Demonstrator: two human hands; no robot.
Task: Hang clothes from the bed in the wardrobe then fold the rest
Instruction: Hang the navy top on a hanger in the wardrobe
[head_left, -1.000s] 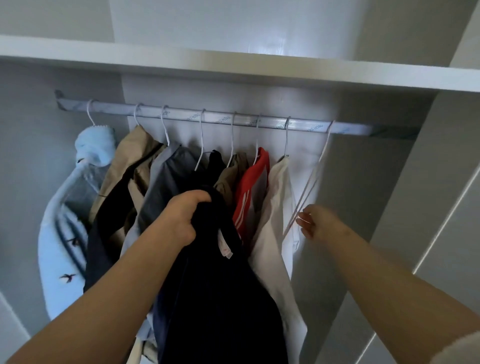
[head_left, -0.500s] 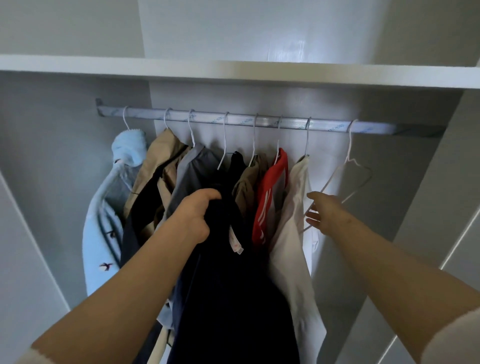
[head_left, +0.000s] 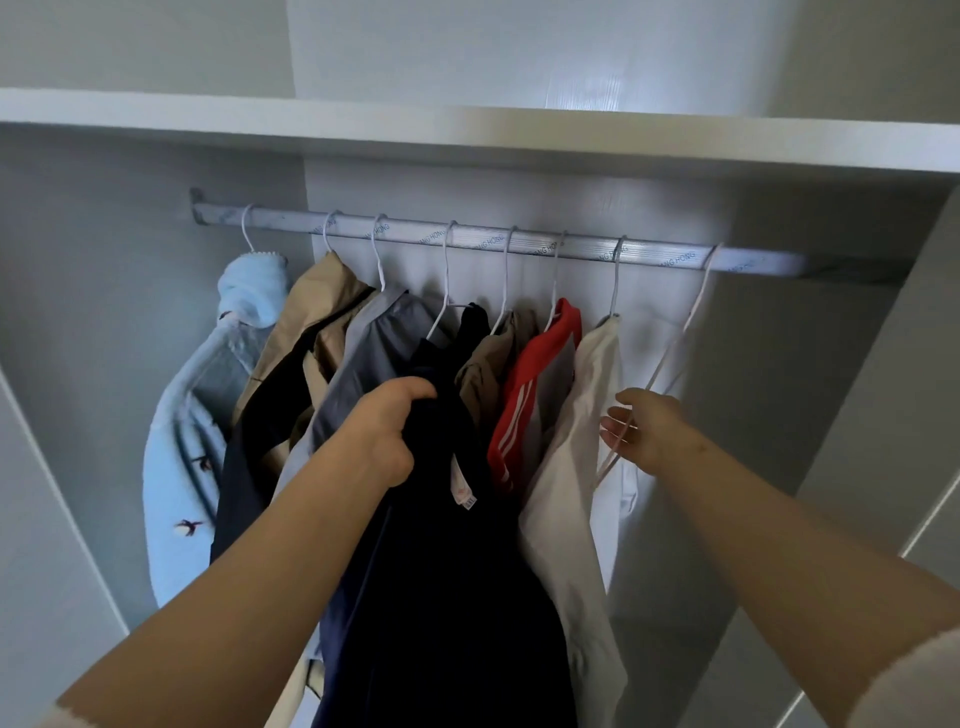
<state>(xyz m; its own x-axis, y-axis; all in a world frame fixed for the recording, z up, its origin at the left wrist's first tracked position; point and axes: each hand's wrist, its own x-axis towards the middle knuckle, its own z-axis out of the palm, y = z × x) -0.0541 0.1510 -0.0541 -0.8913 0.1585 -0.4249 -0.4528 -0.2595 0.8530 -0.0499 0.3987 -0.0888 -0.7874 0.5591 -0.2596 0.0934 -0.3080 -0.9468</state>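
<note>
My left hand grips a dark navy garment by its top edge, held up in front of the hanging clothes; a white label shows just below my fist. My right hand holds the lower wire of an empty white hanger, which hangs tilted at the right end of the row on the metal rail. On the rail hang a light blue fleece, a beige coat, a grey garment, a brown one, a red striped top and a cream shirt.
A white shelf runs across above the rail. The wardrobe side wall stands close on the right, with a stretch of bare rail between it and the empty hanger. The left side wall lies beyond the blue fleece.
The empty hanger was turned broadside half a second ago and now hangs edge-on and tilted in my right hand. My left hand keeps its grip on the navy garment.
</note>
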